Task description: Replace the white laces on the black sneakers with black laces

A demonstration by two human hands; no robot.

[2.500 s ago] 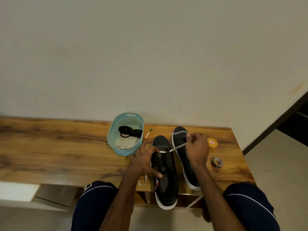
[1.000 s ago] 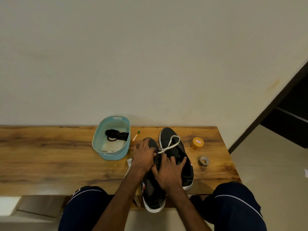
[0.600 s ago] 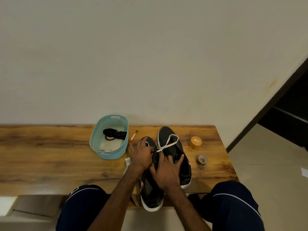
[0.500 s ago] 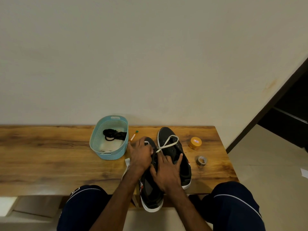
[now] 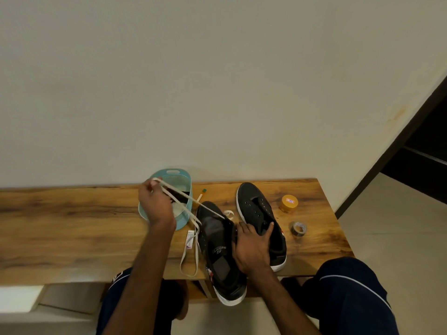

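Note:
Two black sneakers with white soles stand side by side on the wooden table (image 5: 72, 228). The left sneaker (image 5: 217, 247) overhangs the front edge; the right sneaker (image 5: 256, 209) shows bare eyelets. My left hand (image 5: 154, 204) is raised over the basket and pinches a white lace (image 5: 191, 204), which runs taut down to the left sneaker's front eyelets. A loop of it hangs over the table edge. My right hand (image 5: 251, 245) lies across both sneakers with fingers spread, holding them down. Black laces (image 5: 180, 195) lie in the basket, partly hidden by my left hand.
A light blue plastic basket (image 5: 180, 180) stands behind my left hand. A small white packet (image 5: 189, 240) lies left of the sneakers. A yellow jar (image 5: 289, 203) and a roll of grey tape (image 5: 298, 229) sit to the right. A wall rises right behind the table.
My left hand has left the sneaker and pulled the white lace up and to the left. The lace that lay on the right sneaker is gone from it. My right hand stays on the sneakers.

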